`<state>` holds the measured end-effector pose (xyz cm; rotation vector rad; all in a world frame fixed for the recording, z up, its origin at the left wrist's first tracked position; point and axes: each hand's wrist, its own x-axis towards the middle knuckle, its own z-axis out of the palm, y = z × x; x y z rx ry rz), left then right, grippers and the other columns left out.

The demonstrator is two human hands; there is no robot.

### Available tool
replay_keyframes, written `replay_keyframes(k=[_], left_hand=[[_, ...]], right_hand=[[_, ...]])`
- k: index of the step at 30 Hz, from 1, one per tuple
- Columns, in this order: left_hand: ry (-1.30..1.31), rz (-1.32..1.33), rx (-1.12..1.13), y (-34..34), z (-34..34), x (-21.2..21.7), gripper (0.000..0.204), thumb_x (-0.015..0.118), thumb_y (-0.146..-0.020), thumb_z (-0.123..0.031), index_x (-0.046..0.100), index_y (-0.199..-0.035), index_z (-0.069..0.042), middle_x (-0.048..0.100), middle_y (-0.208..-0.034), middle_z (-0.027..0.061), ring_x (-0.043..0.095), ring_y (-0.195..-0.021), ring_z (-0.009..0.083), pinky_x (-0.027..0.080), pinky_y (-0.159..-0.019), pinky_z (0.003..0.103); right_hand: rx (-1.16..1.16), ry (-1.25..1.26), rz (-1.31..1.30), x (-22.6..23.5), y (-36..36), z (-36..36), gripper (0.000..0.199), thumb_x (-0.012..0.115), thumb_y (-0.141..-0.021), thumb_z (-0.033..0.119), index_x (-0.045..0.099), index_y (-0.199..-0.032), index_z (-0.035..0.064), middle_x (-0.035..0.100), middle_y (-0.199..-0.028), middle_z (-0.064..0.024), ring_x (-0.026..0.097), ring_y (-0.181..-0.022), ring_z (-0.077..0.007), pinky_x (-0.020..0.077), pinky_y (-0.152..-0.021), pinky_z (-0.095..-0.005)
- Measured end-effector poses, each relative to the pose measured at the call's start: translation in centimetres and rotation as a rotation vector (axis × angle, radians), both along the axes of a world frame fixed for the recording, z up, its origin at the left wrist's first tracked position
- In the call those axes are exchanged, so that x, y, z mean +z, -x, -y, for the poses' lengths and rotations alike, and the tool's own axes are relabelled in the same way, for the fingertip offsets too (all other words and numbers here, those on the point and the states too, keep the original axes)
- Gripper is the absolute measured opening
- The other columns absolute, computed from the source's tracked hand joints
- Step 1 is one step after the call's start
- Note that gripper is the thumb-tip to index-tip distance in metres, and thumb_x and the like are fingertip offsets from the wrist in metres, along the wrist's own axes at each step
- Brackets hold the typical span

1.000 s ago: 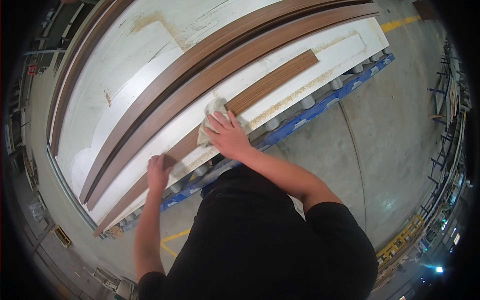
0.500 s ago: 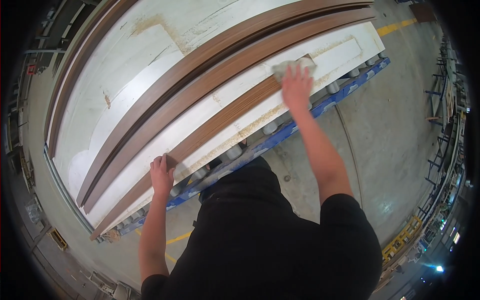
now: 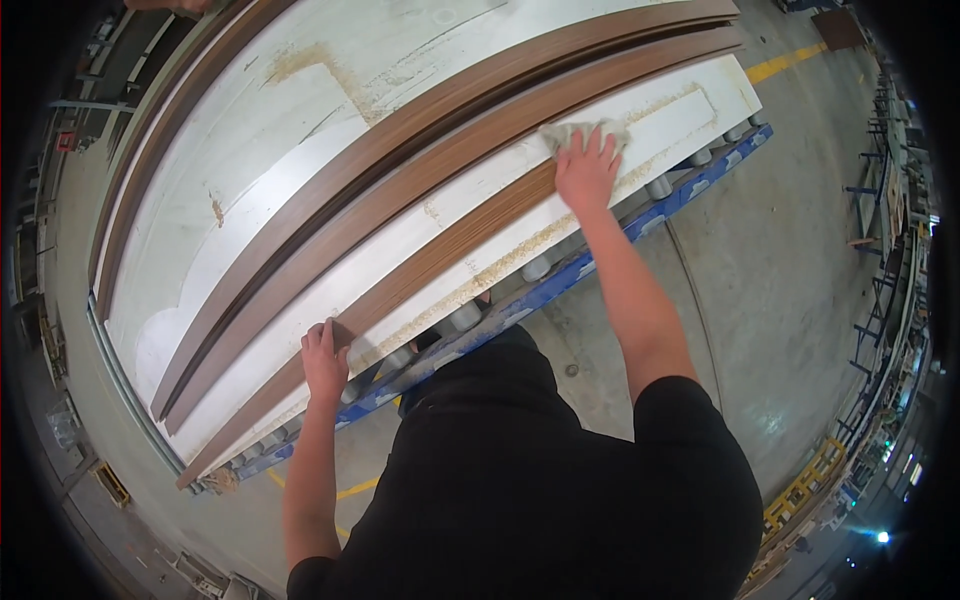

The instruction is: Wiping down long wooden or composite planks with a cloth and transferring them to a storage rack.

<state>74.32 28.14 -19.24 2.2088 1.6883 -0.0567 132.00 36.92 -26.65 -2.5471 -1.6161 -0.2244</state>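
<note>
A long brown wood-grain board (image 3: 450, 240) lies slantwise on a white panel in front of me. My left hand (image 3: 325, 362) grips it toward its near left part, fingers bent over the far edge and thumb on the near side. Toward the board's far right end, my right hand (image 3: 588, 178) presses a greyish rag (image 3: 562, 137) onto the surface, fingers spread over the cloth. The rag and hand cover that end of the board.
The white panel (image 3: 690, 112), streaked with sawdust, rests on a roller conveyor with a blue rail (image 3: 560, 283). More brown boards (image 3: 400, 185) lie beyond. What looks like another person's hand (image 3: 178, 5) shows at the top left edge. A yellow floor line (image 3: 785, 65) runs at right.
My right hand and the rag have shifted slightly left along the board. My left hand keeps its place on it. What looks like another person's hand has come in at the top left.
</note>
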Motion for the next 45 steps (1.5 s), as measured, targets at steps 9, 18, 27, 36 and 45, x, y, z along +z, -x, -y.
replay_keyframes(k=[9,18,27,36,45], left_hand=[[0.005,-0.003,-0.004,0.9,0.0,-0.1,0.073,0.084,-0.079,-0.005,0.057,-0.147,-0.001,0.058,-0.136,0.0181,0.055,-0.124,0.0402,0.048,-0.108,0.050],[0.100,0.029,0.027,1.2,-1.2,0.5,0.068,0.091,-0.074,-0.014,0.062,-0.135,-0.007,0.061,-0.130,0.0161,0.057,-0.121,0.0392,0.047,-0.103,0.050],[-0.020,0.010,0.029,1.3,0.0,-0.5,0.068,0.089,-0.076,-0.016,0.060,-0.138,-0.009,0.060,-0.135,0.0153,0.055,-0.126,0.0374,0.044,-0.106,0.051],[0.050,0.012,0.012,1.6,-1.1,-0.1,0.069,0.089,-0.077,-0.018,0.059,-0.139,-0.009,0.060,-0.135,0.0149,0.055,-0.127,0.0376,0.044,-0.106,0.051],[0.031,0.021,-0.042,2.0,-1.3,-0.6,0.064,0.087,-0.078,-0.020,0.063,-0.134,-0.005,0.063,-0.130,0.0174,0.058,-0.123,0.0397,0.047,-0.105,0.052]], right_hand=[[0.108,-0.037,-0.014,0.8,-6.0,-0.3,0.052,0.055,-0.107,0.044,0.059,-0.152,0.0181,0.048,-0.163,-0.0163,0.036,-0.154,-0.0462,0.0268,-0.125,-0.0672],[0.728,0.240,-0.323,4.1,11.5,5.9,0.061,0.076,-0.093,0.036,0.061,-0.149,0.0166,0.048,-0.163,-0.0056,0.033,-0.158,-0.0368,0.0191,-0.129,-0.0675],[1.074,0.171,-0.317,4.2,12.4,2.8,0.068,0.081,-0.087,0.038,0.059,-0.151,0.0317,0.057,-0.152,-0.0012,0.046,-0.149,-0.0280,0.0223,-0.131,-0.0625],[0.781,0.344,-0.103,6.9,-14.2,-1.5,0.064,0.079,-0.085,0.017,0.064,-0.147,0.0238,0.061,-0.149,-0.0104,0.052,-0.141,-0.0383,0.0426,-0.118,-0.0501],[1.009,0.054,-0.245,1.3,0.2,1.4,0.056,0.077,-0.087,0.017,0.068,-0.142,0.0189,0.063,-0.150,-0.0056,0.055,-0.138,-0.0372,0.0425,-0.114,-0.0543]])
